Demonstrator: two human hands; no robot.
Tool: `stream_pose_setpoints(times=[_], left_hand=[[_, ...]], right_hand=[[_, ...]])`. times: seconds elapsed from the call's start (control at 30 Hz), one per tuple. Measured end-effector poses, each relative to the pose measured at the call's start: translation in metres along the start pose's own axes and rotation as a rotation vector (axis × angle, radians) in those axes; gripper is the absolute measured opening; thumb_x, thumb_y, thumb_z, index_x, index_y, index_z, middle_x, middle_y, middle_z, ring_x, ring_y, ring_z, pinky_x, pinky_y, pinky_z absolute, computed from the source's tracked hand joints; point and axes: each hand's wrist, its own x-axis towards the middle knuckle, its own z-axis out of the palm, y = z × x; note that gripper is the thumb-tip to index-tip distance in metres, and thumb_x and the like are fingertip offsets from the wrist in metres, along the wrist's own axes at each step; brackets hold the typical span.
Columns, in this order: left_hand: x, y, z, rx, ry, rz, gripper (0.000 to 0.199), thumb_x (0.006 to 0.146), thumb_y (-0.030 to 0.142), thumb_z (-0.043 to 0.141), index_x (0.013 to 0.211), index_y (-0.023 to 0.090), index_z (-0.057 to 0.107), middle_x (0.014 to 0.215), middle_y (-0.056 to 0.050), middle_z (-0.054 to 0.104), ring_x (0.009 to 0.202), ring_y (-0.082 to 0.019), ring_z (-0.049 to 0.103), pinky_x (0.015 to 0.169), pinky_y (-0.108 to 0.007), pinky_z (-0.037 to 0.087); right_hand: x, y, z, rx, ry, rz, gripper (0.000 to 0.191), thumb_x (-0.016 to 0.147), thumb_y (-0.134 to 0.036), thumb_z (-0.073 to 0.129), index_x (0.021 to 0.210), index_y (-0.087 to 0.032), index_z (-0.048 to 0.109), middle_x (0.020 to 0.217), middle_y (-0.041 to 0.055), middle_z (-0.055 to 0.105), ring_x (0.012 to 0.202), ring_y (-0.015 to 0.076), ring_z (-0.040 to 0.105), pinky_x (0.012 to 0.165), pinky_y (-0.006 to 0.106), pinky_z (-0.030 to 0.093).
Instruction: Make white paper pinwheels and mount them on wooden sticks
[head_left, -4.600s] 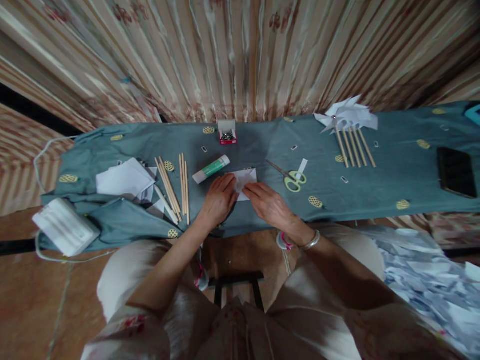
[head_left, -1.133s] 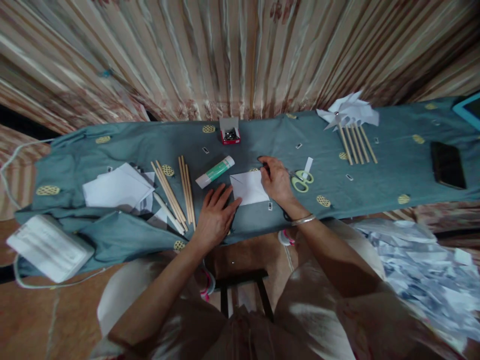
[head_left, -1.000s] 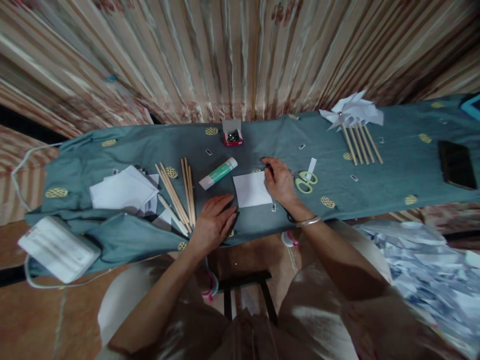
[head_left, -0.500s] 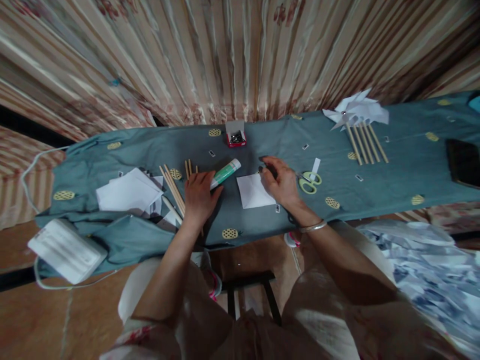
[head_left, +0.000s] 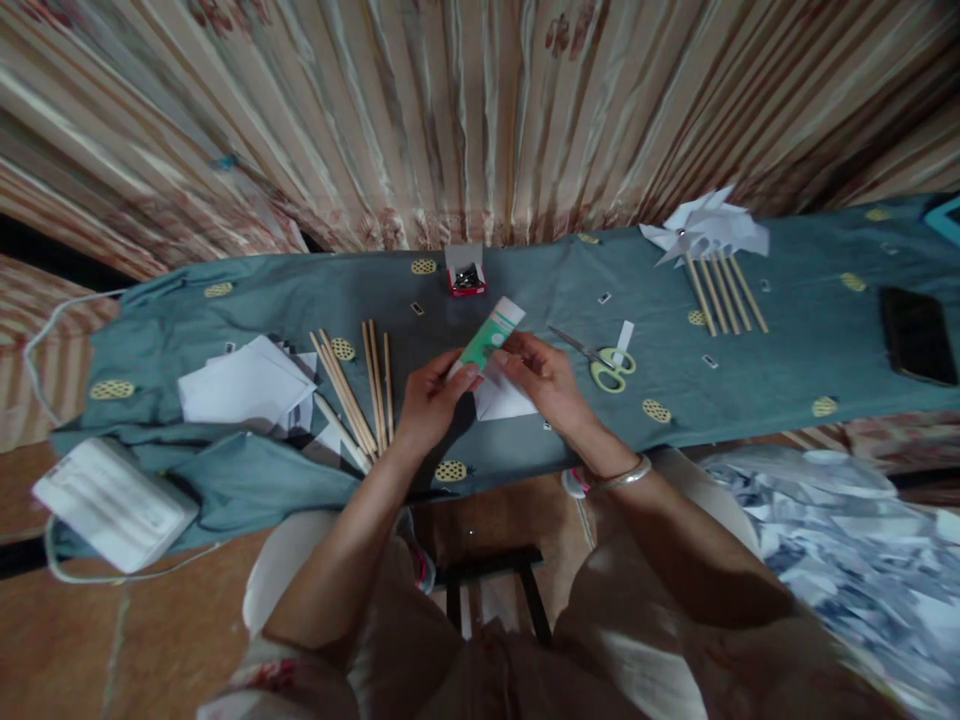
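Note:
A green and white glue stick is held up between my two hands, tilted with its white end up and to the right. My left hand is closed around its lower end. The fingers and thumb of my right hand grip its side near the upper part. Under the hands lies a white square of paper, partly hidden. Right of my right hand are green-handled scissors, their blades pointing to the upper left, beside a narrow white paper strip.
Wooden sticks and a stack of white paper lie to the left, near a white box. An open red box of small metal pieces stands behind. Paper pinwheels and a phone lie to the right.
My left hand has lifted the glue stick off the cloth and brought it right, over the paper. My right hand has moved from the paper onto the glue stick.

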Motion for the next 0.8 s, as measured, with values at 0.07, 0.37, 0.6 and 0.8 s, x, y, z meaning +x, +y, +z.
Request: stream_pose_setpoints(times=[0.07, 0.37, 0.6, 0.8], left_hand=[[-0.004, 0.000, 0.009, -0.099, -0.086, -0.032, 0.041, 0.076, 0.053, 0.075, 0.093, 0.015, 0.076, 0.076, -0.002, 0.069, 0.069, -0.014, 0.060, 0.071, -0.027, 0.048], [-0.007, -0.001, 0.015, -0.240, -0.161, -0.210, 0.045, 0.069, 0.059, 0.080, 0.074, 0.014, 0.074, 0.065, -0.003, 0.066, 0.060, -0.012, 0.054, 0.058, -0.025, 0.043], [0.002, -0.006, -0.014, 0.327, -0.010, 0.062, 0.042, 0.084, 0.046, 0.067, 0.114, 0.017, 0.073, 0.098, -0.008, 0.075, 0.086, -0.020, 0.067, 0.081, -0.034, 0.054], [0.012, -0.020, -0.035, 0.971, -0.076, 0.361, 0.038, 0.092, 0.022, 0.050, 0.127, 0.017, 0.065, 0.129, -0.013, 0.065, 0.119, -0.028, 0.058, 0.105, -0.049, 0.046]], right_hand=[[0.000, -0.001, 0.002, 0.171, -0.089, 0.119, 0.037, 0.071, -0.054, 0.079, 0.089, -0.023, 0.071, 0.078, -0.0008, 0.073, 0.065, 0.0156, 0.064, 0.062, 0.030, 0.053], [0.001, -0.008, 0.003, 0.377, -0.131, 0.238, 0.041, 0.060, -0.058, 0.086, 0.069, -0.022, 0.071, 0.056, -0.0029, 0.064, 0.049, 0.0130, 0.056, 0.048, 0.028, 0.047], [0.015, -0.002, -0.022, 0.509, 0.161, 0.290, 0.045, 0.062, -0.062, 0.084, 0.075, -0.022, 0.070, 0.071, -0.0004, 0.071, 0.058, 0.0107, 0.061, 0.053, 0.024, 0.052], [0.009, 0.005, -0.027, 0.534, 0.017, 0.403, 0.044, 0.075, -0.064, 0.073, 0.080, -0.021, 0.066, 0.072, 0.0002, 0.071, 0.060, 0.0107, 0.064, 0.055, 0.024, 0.054]])
